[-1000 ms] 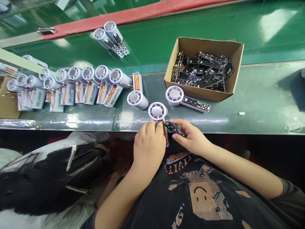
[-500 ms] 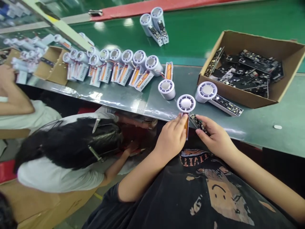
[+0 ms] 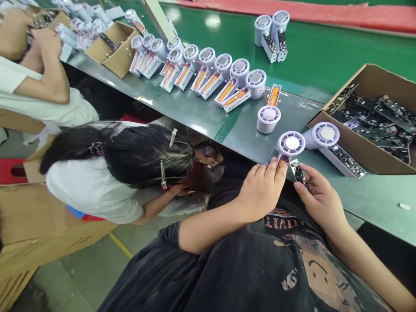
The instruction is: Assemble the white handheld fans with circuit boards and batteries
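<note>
At the bench edge, my left hand (image 3: 264, 186) is closed on the handle of a lavender fan unit (image 3: 291, 143), its fingertips over the handle's orange part. Just to the right, my right hand (image 3: 320, 190) pinches a dark circuit board (image 3: 298, 172) between thumb and fingers. The board's upper end is close beside the fan handle; whether they touch I cannot tell. Behind stands another fan unit (image 3: 269, 119) with its handle open and orange inside. A fan with a board in its handle (image 3: 342, 160) lies to the right.
An open cardboard box (image 3: 364, 151) full of circuit boards stands at the right. Several fan units (image 3: 208, 58) line the bench toward the left. Two more fans (image 3: 271, 30) stand on the green belt (image 3: 325, 47). A co-worker (image 3: 143, 151) leans in at my left.
The camera view has turned, so the bench and both hands appear shifted. The fan unit and the board remain in my hands, with the board slightly more upright.
</note>
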{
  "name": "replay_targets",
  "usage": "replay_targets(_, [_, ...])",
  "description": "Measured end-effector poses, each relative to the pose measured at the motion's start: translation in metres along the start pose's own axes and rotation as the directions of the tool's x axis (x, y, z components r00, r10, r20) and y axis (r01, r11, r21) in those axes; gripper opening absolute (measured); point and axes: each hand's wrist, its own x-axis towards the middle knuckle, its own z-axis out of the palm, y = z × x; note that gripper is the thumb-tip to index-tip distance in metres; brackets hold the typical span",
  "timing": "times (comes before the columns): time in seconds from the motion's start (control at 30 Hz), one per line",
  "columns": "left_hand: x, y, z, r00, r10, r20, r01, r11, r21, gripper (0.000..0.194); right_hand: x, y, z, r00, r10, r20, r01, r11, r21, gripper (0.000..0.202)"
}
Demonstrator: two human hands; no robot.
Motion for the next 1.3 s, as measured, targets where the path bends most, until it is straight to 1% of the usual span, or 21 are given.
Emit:
replay_targets(0.1, [0.004,-0.002,-0.004,0.997,-0.037,0.075,0.041,0.997,-0.06,0.045,0.001,-0.003,0.0,0.999,0.054,0.007,-0.054,0.998,0.028,0.048])
replay_targets(0.17, [0.009,-0.004,-0.01,0.991,-0.059,0.117,0.069,0.994,-0.082,0.046,0.001,-0.005,0.001,0.999,0.053,0.013,-0.054,0.998,0.039,0.047])
replay_targets(0.27, [0.017,-0.006,-0.02,0.983,-0.068,0.169,0.082,0.994,-0.079,0.039,0.002,-0.007,0.001,0.999,0.049,0.004,-0.049,0.999,0.022,0.046])
replay_targets(0.33, [0.021,-0.006,-0.026,0.979,-0.058,0.193,0.071,0.996,-0.061,0.035,0.001,-0.008,0.001,1.0,0.017,-0.014,-0.017,1.0,-0.023,0.046])
replay_targets(0.4, [0.024,-0.005,-0.028,0.979,-0.046,0.201,0.054,0.998,-0.033,0.033,0.0,-0.012,0.001,0.998,-0.053,-0.038,0.05,0.994,-0.098,0.046])
replay_targets(0.47, [0.025,-0.004,-0.028,0.979,-0.03,0.2,0.03,1.0,0.003,0.038,-0.002,-0.018,-0.001,0.991,-0.125,-0.043,0.115,0.975,-0.191,0.045])
replay_targets(0.53, [0.026,-0.004,-0.024,0.981,-0.011,0.195,0.004,0.999,0.038,0.041,-0.002,-0.024,-0.002,0.988,-0.154,-0.022,0.141,0.946,-0.29,0.045])
replay_targets(0.6, [0.027,-0.006,-0.02,0.983,0.003,0.184,-0.011,0.999,0.039,0.042,-0.002,-0.028,-0.002,0.99,-0.142,-0.011,0.127,0.919,-0.374,0.046])
replay_targets(0.67, [0.025,-0.009,-0.016,0.987,0.023,0.16,-0.021,1.0,-0.009,0.042,-0.003,-0.03,-0.002,0.993,-0.116,-0.022,0.096,0.902,-0.421,0.048])
replay_targets(0.77, [0.021,-0.014,-0.013,0.996,0.056,0.073,-0.051,0.997,-0.065,0.042,-0.003,-0.028,-0.002,0.995,-0.095,-0.044,0.068,0.905,-0.42,0.049])
replay_targets(0.83, [0.018,-0.016,-0.012,0.997,0.07,0.009,-0.07,0.996,-0.054,0.038,-0.004,-0.026,-0.003,0.993,-0.102,-0.053,0.073,0.915,-0.396,0.048])
replay_targets(0.9, [0.017,-0.016,-0.012,0.997,0.076,-0.017,-0.076,0.996,-0.039,0.034,-0.004,-0.023,-0.003,0.991,-0.117,-0.058,0.087,0.924,-0.373,0.048])
replay_targets(1.17, [0.023,-0.014,-0.017,0.999,0.05,0.005,-0.049,0.999,-0.02,0.032,-0.003,-0.02,-0.005,0.988,-0.144,-0.062,0.115,0.932,-0.343,0.047])
replay_targets(1.3, [0.023,-0.011,-0.02,0.999,0.02,0.044,-0.021,1.0,0.022,0.034,-0.003,-0.022,-0.005,0.987,-0.155,-0.046,0.127,0.92,-0.37,0.046])
